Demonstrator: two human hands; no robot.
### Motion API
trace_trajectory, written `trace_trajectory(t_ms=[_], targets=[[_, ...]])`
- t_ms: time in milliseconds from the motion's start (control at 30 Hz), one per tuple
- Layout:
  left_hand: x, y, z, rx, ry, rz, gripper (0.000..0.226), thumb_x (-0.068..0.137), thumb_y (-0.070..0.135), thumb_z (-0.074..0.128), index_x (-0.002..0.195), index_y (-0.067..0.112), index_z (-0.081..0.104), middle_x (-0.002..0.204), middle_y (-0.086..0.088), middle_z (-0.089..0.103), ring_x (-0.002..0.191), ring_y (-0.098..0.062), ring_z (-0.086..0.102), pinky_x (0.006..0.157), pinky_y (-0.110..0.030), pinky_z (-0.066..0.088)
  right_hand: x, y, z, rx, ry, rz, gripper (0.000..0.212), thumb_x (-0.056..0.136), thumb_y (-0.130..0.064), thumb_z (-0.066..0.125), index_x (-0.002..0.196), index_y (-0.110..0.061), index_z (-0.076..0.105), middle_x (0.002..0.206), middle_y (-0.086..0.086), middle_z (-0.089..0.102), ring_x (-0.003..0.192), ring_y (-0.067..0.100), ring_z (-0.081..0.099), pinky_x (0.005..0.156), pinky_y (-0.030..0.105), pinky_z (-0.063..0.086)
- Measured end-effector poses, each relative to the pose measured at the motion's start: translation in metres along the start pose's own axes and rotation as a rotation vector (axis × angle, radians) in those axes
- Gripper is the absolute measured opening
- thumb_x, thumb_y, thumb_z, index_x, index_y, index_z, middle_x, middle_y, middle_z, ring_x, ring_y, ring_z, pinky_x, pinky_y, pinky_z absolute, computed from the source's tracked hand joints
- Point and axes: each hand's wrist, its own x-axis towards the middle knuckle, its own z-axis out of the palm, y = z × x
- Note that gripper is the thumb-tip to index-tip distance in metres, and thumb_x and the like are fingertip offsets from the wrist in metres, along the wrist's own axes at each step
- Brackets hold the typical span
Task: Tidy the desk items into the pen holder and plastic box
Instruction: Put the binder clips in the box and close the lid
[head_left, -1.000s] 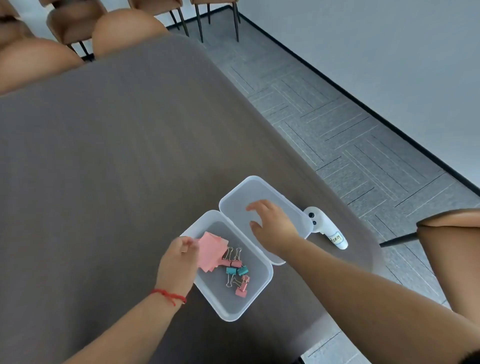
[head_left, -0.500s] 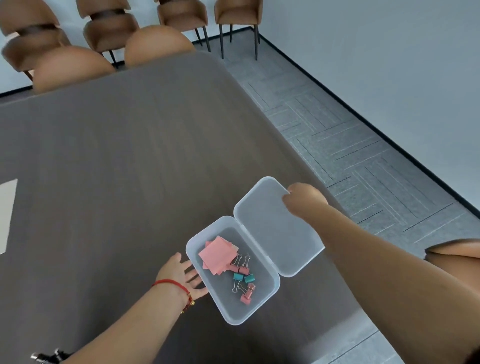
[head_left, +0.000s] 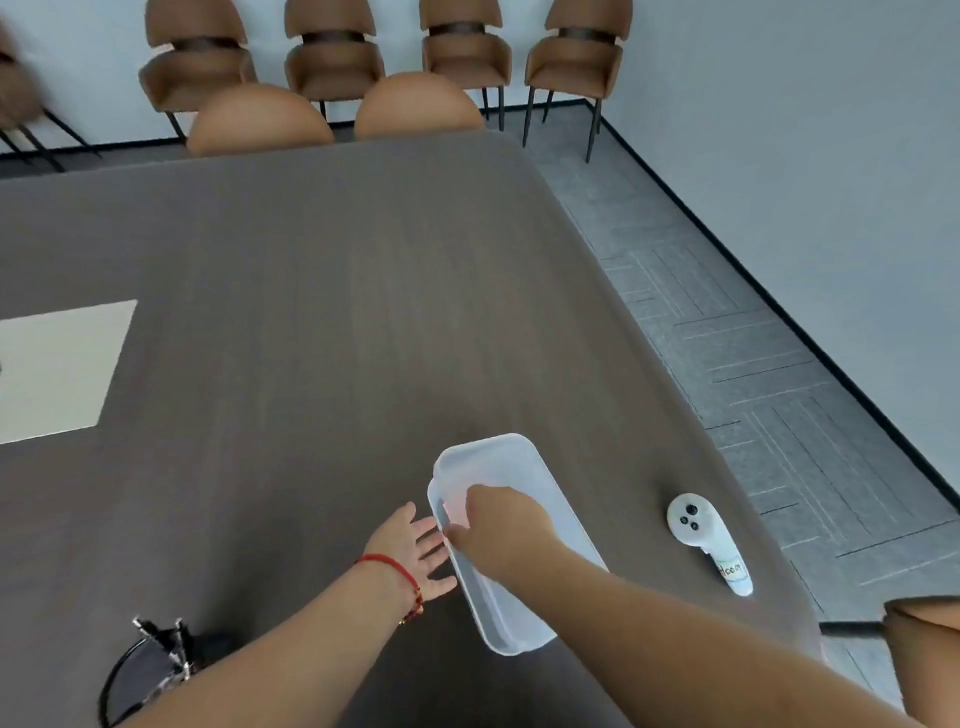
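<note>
- Right hand (head_left: 501, 530) pressing down on the clear plastic box lid (head_left: 511, 488), fingers bent, now flipped shut.
- Left hand (head_left: 415, 553) resting open and flat, touching the clear plastic box (head_left: 506, 631).
- Sitting near the grey table (head_left: 311, 312) edge, clips now shut inside.
- Looking nearly finished.

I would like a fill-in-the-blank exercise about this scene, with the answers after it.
1. The right hand presses on the lid of the plastic ____.
2. The left hand lies open on the table to the ____ of the box.
3. A ____ string circles the left wrist.
4. The white controller lies to the ____ of the box.

Answers: box; left; red; right
</note>
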Motion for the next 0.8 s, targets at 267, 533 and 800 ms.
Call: trace_trajectory(t_ms=[267, 533, 800], targets=[[0.002, -0.003, -0.012, 0.013, -0.013, 0.017, 0.053, 0.094, 0.05, 0.035, 0.128, 0.014, 0.055, 0.132, 0.001, 0.056, 0.131, -0.021, 0.044, 0.115, -0.052, 0.023, 0.019, -0.009, 0.049, -0.348, -0.04, -0.065, 0.022, 0.098, -0.014, 0.048, 0.118, -0.012, 0.057, 0.108, 0.009, 0.067, 0.095, 0.026, 0.064, 0.086, 0.035, 0.053], [0.003, -0.004, -0.019, 0.068, -0.045, 0.026, 0.038, 0.093, 0.047, 0.041, 0.091, 0.019, 0.066, 0.121, 0.005, 0.062, 0.121, -0.018, 0.051, 0.114, -0.052, 0.025, 0.023, -0.014, 0.055, -0.39, -0.074, -0.046, 0.025, 0.094, -0.01, 0.049, 0.119, -0.008, 0.053, 0.11, 0.01, 0.065, 0.098, 0.028, 0.064, 0.084, 0.034, 0.052], [0.011, -0.006, -0.018, 0.185, 0.009, 0.064, 0.038, 0.09, 0.046, 0.045, 0.09, 0.018, 0.071, 0.113, 0.004, 0.07, 0.107, -0.015, 0.061, 0.11, -0.05, 0.032, 0.014, -0.014, 0.062, -0.338, 0.032, -0.085, 0.023, 0.094, -0.009, 0.045, 0.116, -0.009, 0.051, 0.105, 0.009, 0.066, 0.092, 0.028, 0.066, 0.077, 0.033, 0.05]])
